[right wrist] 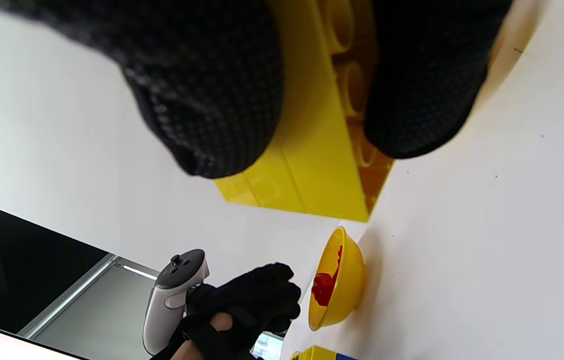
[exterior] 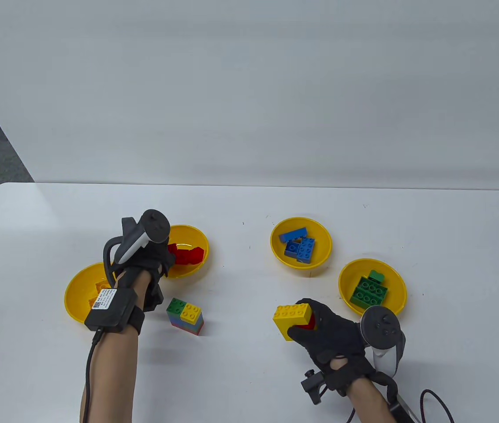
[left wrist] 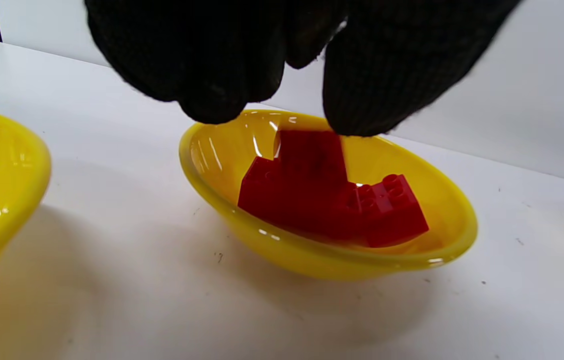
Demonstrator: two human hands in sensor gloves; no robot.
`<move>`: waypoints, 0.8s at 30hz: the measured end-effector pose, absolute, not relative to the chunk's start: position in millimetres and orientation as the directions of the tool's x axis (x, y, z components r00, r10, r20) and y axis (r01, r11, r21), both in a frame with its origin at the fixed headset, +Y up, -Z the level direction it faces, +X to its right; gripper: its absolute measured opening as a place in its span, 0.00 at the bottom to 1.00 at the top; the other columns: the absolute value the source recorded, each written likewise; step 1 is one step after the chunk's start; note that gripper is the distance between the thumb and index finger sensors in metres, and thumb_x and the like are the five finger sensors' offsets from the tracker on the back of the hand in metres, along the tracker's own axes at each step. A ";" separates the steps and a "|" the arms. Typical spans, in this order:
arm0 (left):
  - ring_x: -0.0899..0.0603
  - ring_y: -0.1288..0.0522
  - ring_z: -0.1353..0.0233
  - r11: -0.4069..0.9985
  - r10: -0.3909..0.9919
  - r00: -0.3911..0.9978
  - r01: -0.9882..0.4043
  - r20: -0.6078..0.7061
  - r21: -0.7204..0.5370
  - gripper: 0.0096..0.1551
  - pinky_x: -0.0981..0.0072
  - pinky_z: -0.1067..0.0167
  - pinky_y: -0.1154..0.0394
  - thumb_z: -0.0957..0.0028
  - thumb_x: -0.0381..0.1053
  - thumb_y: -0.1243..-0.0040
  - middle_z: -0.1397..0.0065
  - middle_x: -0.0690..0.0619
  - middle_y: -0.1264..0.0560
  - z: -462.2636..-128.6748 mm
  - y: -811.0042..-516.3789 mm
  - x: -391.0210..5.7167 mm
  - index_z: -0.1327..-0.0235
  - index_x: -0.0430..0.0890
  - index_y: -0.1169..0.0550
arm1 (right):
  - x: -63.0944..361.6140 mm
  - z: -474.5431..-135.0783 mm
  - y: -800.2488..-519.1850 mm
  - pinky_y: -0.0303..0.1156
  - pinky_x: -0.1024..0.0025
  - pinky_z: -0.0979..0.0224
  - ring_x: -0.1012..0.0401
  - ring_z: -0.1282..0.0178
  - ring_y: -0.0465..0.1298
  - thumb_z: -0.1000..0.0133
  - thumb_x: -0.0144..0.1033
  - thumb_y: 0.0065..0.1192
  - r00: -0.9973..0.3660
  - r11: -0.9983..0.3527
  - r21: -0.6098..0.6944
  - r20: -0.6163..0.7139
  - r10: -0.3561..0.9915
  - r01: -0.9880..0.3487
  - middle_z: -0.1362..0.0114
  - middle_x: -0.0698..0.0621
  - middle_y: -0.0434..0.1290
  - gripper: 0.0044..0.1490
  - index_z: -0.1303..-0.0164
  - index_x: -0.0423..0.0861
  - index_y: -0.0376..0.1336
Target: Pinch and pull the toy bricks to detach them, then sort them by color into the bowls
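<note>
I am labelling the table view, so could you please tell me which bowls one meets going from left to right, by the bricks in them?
Bowl with yellow bricks → bowl with red bricks → bowl with blue bricks → bowl with green bricks.

**My two gloved hands and their gear**

I see my left hand [exterior: 143, 264] and right hand [exterior: 329, 335] in black knitted gloves; the right glove has an oval cut-out showing skin. Each carries a grey-and-black tracker [exterior: 375, 335] with round buttons on its disc. A black box [exterior: 110, 310] with a white QR label is strapped to my left wrist, and a black cable [exterior: 88, 374] runs from it. My forearms are bare.
</note>
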State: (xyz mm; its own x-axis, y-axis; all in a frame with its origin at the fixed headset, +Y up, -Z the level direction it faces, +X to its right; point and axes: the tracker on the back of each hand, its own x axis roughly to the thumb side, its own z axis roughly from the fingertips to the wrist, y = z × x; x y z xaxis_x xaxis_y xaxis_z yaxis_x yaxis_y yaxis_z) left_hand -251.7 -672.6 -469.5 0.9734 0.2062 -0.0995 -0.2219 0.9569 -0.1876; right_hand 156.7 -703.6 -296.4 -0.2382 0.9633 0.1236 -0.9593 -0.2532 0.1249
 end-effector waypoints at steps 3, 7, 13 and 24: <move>0.30 0.26 0.28 0.969 0.209 0.975 -0.216 -0.073 -0.116 0.46 0.36 0.33 0.28 0.49 0.56 0.27 0.21 0.36 0.32 -454.4 -646.1 -251.4 0.21 0.46 0.36 | 155.0 -298.4 -707.4 0.82 0.52 0.42 0.36 0.36 0.77 0.62 0.26 0.79 -0.138 -0.149 0.216 0.068 0.988 -0.965 0.27 0.25 0.61 0.44 0.37 0.25 0.64; 0.30 0.26 0.28 0.947 0.322 0.945 -0.321 0.054 -0.018 0.41 0.36 0.34 0.27 0.46 0.58 0.31 0.21 0.35 0.33 -421.0 -603.5 -240.5 0.22 0.48 0.33 | 150.7 -297.3 -709.2 0.83 0.52 0.45 0.36 0.40 0.80 0.63 0.31 0.79 -0.107 -0.122 0.231 0.079 0.991 -0.965 0.30 0.25 0.66 0.42 0.41 0.27 0.67; 0.31 0.22 0.32 0.882 0.415 0.830 -0.468 0.373 0.062 0.36 0.37 0.37 0.24 0.47 0.59 0.31 0.25 0.37 0.27 -354.2 -557.5 -199.8 0.27 0.48 0.26 | 130.3 -286.2 -699.9 0.82 0.39 0.50 0.32 0.44 0.82 0.61 0.34 0.79 -0.155 -0.202 0.280 0.179 0.972 -0.939 0.34 0.28 0.73 0.42 0.39 0.31 0.67; 0.31 0.23 0.32 0.796 0.546 0.503 -0.562 0.670 -0.227 0.44 0.35 0.36 0.26 0.53 0.63 0.27 0.26 0.39 0.27 -273.8 -640.4 -121.6 0.26 0.47 0.29 | 104.3 -268.0 -684.3 0.86 0.47 0.61 0.40 0.58 0.88 0.64 0.35 0.82 -0.267 -0.369 0.231 0.378 0.886 -0.900 0.42 0.28 0.79 0.42 0.43 0.28 0.70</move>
State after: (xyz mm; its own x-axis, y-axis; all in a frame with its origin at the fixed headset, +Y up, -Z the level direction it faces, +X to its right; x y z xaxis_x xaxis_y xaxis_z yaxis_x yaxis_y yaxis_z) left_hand -121.6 -640.4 -273.8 0.5031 0.5463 0.6696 -0.5617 0.7956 -0.2270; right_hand 104.3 -684.3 -268.0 -0.2666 0.8865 0.3782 -0.9002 -0.3692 0.2308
